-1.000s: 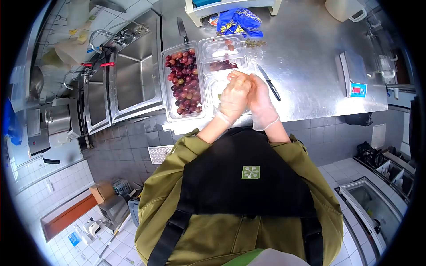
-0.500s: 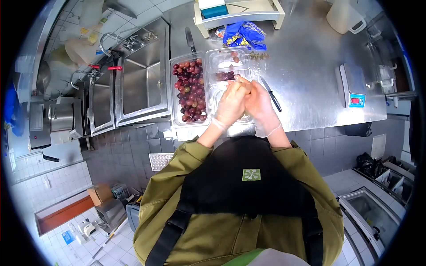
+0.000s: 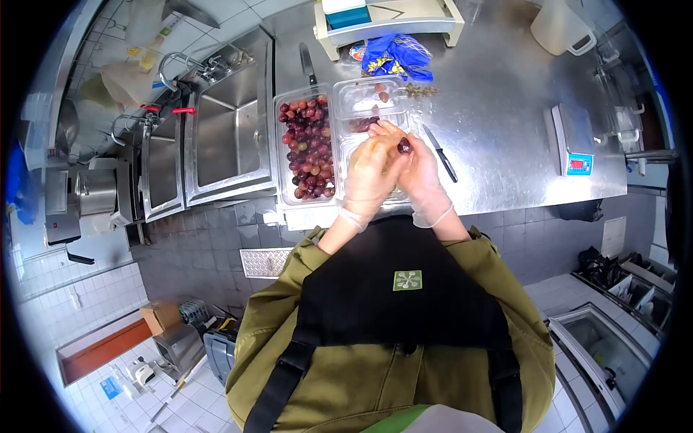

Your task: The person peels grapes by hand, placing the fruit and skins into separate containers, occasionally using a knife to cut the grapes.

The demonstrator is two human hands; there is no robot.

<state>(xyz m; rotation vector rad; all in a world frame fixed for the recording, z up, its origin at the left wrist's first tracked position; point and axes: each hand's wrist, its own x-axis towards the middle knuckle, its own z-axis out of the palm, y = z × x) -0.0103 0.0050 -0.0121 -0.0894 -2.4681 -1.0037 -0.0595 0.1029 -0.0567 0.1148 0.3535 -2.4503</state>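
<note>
Both hands are in clear gloves, close together over the clear containers at the front of the counter. A dark red grape point(image 3: 404, 146) shows at the fingertips of my right hand point(image 3: 427, 177), which is closed on it. My left hand point(image 3: 369, 177) is bent in against the right one with its fingers together; whatever it may hold is hidden. Left of them stands a clear tub point(image 3: 282, 155) full of red grapes point(image 3: 310, 144). Behind the hands, a clear container point(image 3: 354, 92) has a few pale grapes, and dark grape pieces point(image 3: 363, 124) lie just in front. My hands partly cover another clear container point(image 3: 348, 148).
A black-handled knife point(image 3: 445, 160) lies right of my hands, another knife point(image 3: 308, 63) behind the tub. Farther back are a blue wrapper point(image 3: 397, 56), a grape stem point(image 3: 422, 91) and a beige stand point(image 3: 393, 35). A scale point(image 3: 574, 141) stands right, a sink point(image 3: 229, 141) left.
My hands have drawn slightly toward me and turned, with the fingers parting a little. The dark grape has come into sight between them.
</note>
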